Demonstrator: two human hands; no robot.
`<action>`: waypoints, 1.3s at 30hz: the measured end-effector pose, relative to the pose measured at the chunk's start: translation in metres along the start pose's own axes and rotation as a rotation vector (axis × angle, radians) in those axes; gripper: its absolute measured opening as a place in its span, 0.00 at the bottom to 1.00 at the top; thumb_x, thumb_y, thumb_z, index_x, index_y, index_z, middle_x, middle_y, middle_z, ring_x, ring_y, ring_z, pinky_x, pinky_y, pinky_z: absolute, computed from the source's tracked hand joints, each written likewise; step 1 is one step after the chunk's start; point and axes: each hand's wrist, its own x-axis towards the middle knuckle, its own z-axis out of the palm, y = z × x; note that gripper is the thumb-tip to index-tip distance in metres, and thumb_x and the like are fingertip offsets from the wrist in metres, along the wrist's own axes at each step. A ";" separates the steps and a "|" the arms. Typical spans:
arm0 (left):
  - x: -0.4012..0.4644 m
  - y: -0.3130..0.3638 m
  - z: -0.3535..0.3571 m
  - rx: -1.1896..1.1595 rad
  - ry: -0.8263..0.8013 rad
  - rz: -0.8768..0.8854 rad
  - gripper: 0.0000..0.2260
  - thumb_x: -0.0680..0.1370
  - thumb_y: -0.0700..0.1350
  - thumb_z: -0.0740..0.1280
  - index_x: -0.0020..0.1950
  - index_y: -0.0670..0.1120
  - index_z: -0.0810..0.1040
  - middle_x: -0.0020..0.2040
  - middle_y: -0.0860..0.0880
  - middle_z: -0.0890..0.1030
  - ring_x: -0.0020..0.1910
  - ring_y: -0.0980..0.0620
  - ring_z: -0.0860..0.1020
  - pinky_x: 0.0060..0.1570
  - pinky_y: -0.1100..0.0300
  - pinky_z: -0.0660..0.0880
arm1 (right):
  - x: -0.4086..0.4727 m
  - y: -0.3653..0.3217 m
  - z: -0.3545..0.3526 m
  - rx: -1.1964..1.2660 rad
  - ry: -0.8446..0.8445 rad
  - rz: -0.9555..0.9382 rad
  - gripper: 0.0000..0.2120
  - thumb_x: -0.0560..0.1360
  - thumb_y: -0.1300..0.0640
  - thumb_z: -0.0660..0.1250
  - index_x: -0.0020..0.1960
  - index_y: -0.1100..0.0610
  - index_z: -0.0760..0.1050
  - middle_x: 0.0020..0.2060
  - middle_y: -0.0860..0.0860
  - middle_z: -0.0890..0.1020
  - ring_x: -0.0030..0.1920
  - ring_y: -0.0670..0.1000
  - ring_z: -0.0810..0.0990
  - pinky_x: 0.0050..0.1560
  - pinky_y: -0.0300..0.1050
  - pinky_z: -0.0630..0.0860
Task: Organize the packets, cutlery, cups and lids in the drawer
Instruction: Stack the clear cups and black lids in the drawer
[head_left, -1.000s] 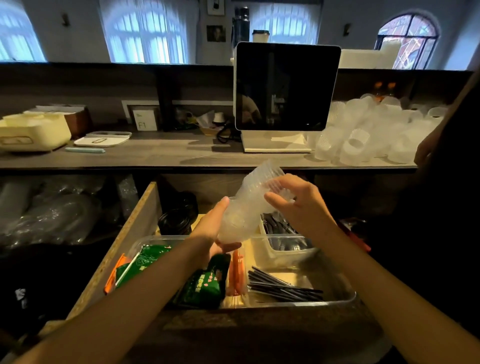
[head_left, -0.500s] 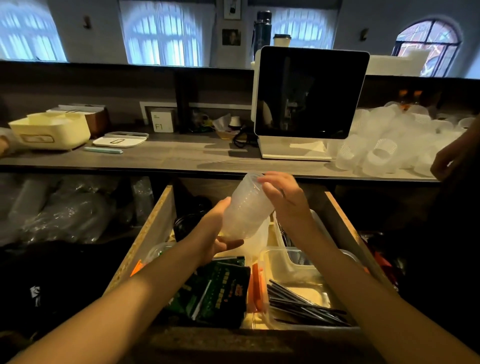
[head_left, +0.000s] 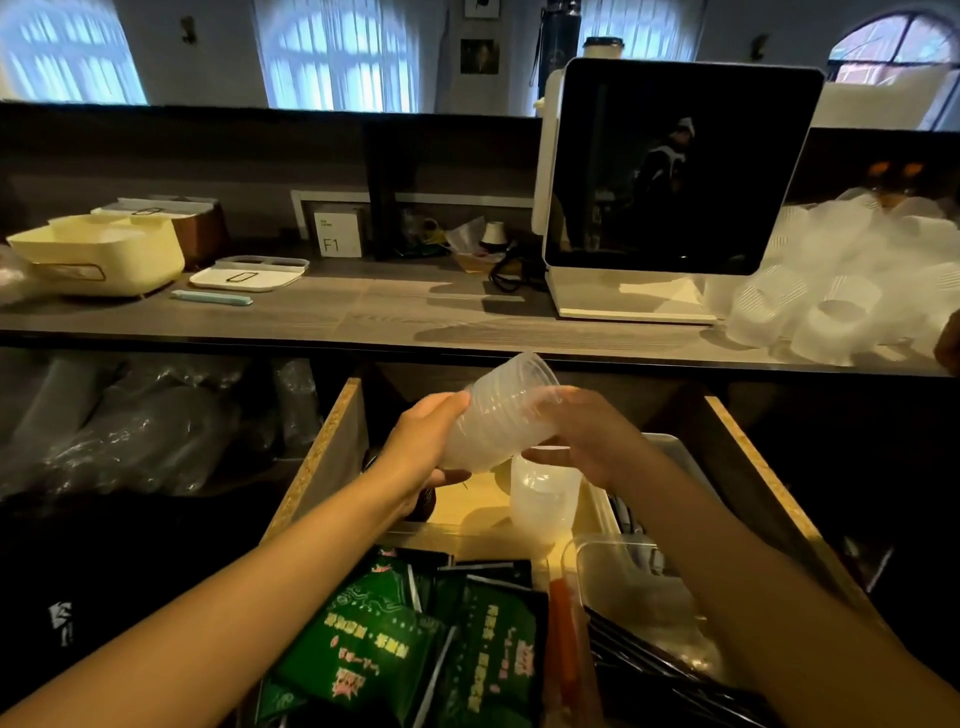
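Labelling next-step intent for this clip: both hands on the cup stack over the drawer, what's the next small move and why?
Probably lower the stack of clear cups onto the cups already standing in the drawer. The left hand and right hand both grip the stack, tilted, just above those cups, and the other bins already hold green packets and dark cutlery.

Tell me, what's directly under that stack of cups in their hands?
Another clear cup stands in the open drawer just below the tilted cup stack. The hands and stack cover part of the drawer floor.
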 end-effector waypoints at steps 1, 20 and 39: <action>0.006 -0.001 -0.001 0.022 -0.007 0.000 0.12 0.83 0.54 0.62 0.66 0.54 0.74 0.60 0.48 0.75 0.56 0.45 0.76 0.51 0.46 0.82 | 0.003 0.001 0.000 -0.029 0.028 0.016 0.16 0.76 0.58 0.70 0.63 0.59 0.75 0.59 0.57 0.78 0.56 0.58 0.80 0.49 0.49 0.82; 0.095 -0.032 0.029 -0.036 0.096 -0.287 0.15 0.86 0.49 0.51 0.67 0.45 0.69 0.62 0.38 0.76 0.55 0.36 0.80 0.31 0.48 0.81 | 0.003 0.012 -0.059 0.278 0.368 -0.090 0.13 0.79 0.62 0.64 0.63 0.59 0.74 0.60 0.59 0.78 0.55 0.59 0.81 0.35 0.42 0.80; 0.115 -0.074 0.033 0.355 0.061 -0.383 0.21 0.85 0.43 0.50 0.79 0.45 0.62 0.78 0.40 0.63 0.52 0.33 0.77 0.22 0.49 0.79 | 0.002 0.036 -0.047 0.065 0.374 -0.103 0.08 0.78 0.60 0.67 0.57 0.55 0.76 0.50 0.48 0.77 0.51 0.54 0.79 0.39 0.45 0.83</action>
